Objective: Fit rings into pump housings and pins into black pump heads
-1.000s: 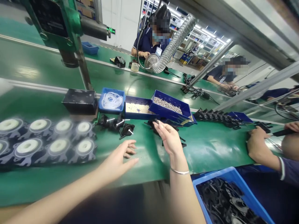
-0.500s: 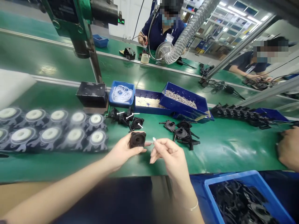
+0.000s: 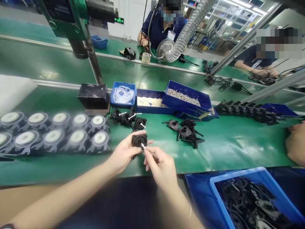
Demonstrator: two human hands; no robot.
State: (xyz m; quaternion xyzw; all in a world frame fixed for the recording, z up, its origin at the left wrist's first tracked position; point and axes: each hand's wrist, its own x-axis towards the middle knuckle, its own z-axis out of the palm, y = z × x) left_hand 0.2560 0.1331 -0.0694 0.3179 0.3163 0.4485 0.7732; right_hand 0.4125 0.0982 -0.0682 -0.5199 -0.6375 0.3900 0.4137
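Near the bench's front edge, my left hand (image 3: 122, 152) grips a black plastic housing (image 3: 137, 139) with its round hollow facing me. My right hand (image 3: 159, 162) pinches a small white pin (image 3: 143, 146), whose far end is at the middle of the hollow. Just behind them lies another black housing (image 3: 139, 123) with a white pin sticking out, beside more black parts (image 3: 125, 117) with white pins. To the right sits a group of black parts (image 3: 185, 131) without visible white pins.
Behind stand a blue tray of clear rings (image 3: 123, 94), a bin of pale bits (image 3: 150, 101) and a bin of metal pins (image 3: 183, 96). Rows of white-centred parts (image 3: 54, 135) lie left. A blue crate (image 3: 252, 203) is front right; another person's hand (image 3: 295, 144) is far right.
My right hand has moved left, bringing the white pin from beside the black housing to its centre. My left hand still holds the housing, now slightly lower and tilted.
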